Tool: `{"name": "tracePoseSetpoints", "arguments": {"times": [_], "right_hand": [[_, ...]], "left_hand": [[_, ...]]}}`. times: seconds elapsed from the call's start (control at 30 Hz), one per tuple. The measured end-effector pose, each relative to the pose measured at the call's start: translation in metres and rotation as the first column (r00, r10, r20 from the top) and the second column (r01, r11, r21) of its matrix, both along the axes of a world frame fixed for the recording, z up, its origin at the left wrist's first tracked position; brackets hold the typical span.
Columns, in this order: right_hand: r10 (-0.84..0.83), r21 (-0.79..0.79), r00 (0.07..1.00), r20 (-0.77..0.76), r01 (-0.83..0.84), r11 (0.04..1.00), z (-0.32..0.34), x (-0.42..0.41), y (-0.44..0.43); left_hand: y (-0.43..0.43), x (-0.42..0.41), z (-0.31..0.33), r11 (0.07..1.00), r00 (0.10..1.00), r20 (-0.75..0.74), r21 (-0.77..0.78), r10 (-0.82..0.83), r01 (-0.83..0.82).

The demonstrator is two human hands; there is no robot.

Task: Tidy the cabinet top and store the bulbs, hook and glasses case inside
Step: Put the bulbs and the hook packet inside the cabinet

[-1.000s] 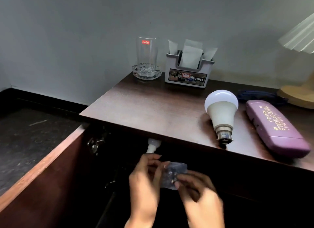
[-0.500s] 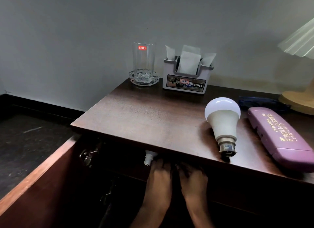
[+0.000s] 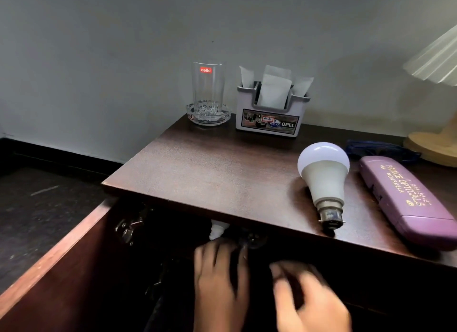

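Observation:
A white LED bulb [image 3: 324, 181] lies on its side on the dark wooden cabinet top [image 3: 210, 173], with a purple glasses case [image 3: 405, 200] just right of it. Below the top's front edge, in the dark open cabinet, the base of a second white bulb [image 3: 217, 230] shows. Beside it the clear hook packet [image 3: 253, 240] is faintly visible. My left hand [image 3: 220, 279] reaches into the opening, fingers stretched out, tips near the packet. My right hand [image 3: 309, 302] is blurred, lower and further out, with loosely spread fingers holding nothing.
The cabinet door [image 3: 49, 260] stands open at the left, its hinge [image 3: 128, 229] showing. At the back of the top are a glass tumbler in an ashtray [image 3: 209, 102] and a grey holder with paper sachets [image 3: 272, 109]. A lamp base [image 3: 435, 146] and a dark blue item [image 3: 380, 150] sit at the right.
A second ago both hands held the clear hook packet in front of the cabinet. They carried it into the opening; now the packet lies inside and my right hand is drawing back.

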State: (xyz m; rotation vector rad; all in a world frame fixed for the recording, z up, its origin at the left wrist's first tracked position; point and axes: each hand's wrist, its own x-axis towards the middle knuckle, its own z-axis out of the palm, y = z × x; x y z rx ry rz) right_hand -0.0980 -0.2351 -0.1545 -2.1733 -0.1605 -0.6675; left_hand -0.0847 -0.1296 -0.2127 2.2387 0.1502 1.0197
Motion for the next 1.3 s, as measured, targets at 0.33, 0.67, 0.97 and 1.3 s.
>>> {"name": "tracePoseSetpoints", "arguments": {"times": [0.33, 0.67, 0.97, 1.3], "right_hand": [[0.046, -0.1, 0.994, -0.104, -0.056, 0.993, 0.118, 0.046, -0.032], [0.111, 0.002, 0.942, -0.318, -0.116, 0.993, 0.113, 0.063, -0.045], [0.358, 0.244, 0.884, -0.3, -0.292, 0.925, 0.044, -0.065, -0.057], [0.129, 0.144, 0.904, -0.407, -0.077, 0.987, -0.037, 0.015, -0.053]], "left_hand": [[-0.028, 0.031, 0.158, 0.953, 0.965, -0.13, -0.236, -0.226, 0.191], [-0.04, 0.048, 0.169, 0.863, 0.795, -0.378, -0.381, -0.474, 0.332], [-0.039, -0.085, 0.096, 0.873, 0.942, -0.11, -0.421, -0.318, 0.245], [-0.061, 0.0, 0.019, 0.911, 0.881, -0.358, -0.377, -0.309, 0.167]]}}
